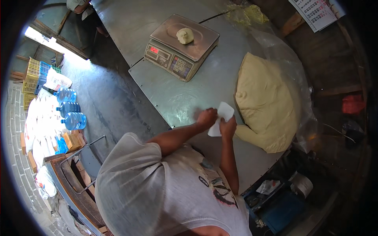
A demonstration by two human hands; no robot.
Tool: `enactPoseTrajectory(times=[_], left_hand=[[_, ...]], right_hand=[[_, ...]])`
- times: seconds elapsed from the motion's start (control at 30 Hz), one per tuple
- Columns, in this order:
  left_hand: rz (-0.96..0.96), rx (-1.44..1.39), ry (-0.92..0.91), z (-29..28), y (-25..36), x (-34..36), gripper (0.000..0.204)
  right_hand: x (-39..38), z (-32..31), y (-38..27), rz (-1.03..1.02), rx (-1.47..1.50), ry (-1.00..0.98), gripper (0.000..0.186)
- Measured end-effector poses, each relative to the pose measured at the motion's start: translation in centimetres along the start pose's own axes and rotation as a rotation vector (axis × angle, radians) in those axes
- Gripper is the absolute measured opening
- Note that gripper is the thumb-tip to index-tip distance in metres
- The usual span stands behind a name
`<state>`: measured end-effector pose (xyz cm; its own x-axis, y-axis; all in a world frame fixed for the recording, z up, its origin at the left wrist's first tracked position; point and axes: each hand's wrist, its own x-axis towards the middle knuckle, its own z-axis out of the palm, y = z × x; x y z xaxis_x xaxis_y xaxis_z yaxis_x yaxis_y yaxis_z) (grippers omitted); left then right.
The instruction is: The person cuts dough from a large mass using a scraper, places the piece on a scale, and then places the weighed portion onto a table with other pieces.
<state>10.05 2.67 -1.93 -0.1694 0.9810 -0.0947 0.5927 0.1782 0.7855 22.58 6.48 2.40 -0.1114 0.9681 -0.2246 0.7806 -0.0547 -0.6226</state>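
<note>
My right hand is closed around a flat white dough scraper, whose ends stick out above and below the fingers. Beside it, my left hand is curled, with its fingertips at the scraper's edge. Slight blur hides what, if anything, those fingers pinch. A large pale-yellow mass of dough lies on the metal table, just right of my hands, with a flap of it reaching toward them. Farther away, a small lump of dough rests on the steel plate of a digital scale with a lit red display.
Clear plastic sheeting lies along the dough's right side. Left of the table, blue water bottles, white sacks and stacked crates stand on the floor. A metal-framed chair is nearby. Another person is partly visible at the top left.
</note>
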Motion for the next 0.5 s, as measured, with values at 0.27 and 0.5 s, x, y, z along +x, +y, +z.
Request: enactPoseTrajectory(times=[0.27, 0.5], left_hand=[[-0.010, -0.274, 0.247, -8.2, -0.8, 1.2, 0.026], [-0.023, -0.185, 0.077, -4.8, 5.6, 2.7, 0.031]], right_hand=[[-4.9, 0.6, 4.6, 0.028, 0.565, -0.193, 0.045], [-7.9, -8.1, 8.1, 0.286, 0.770, 0.193, 0.047]])
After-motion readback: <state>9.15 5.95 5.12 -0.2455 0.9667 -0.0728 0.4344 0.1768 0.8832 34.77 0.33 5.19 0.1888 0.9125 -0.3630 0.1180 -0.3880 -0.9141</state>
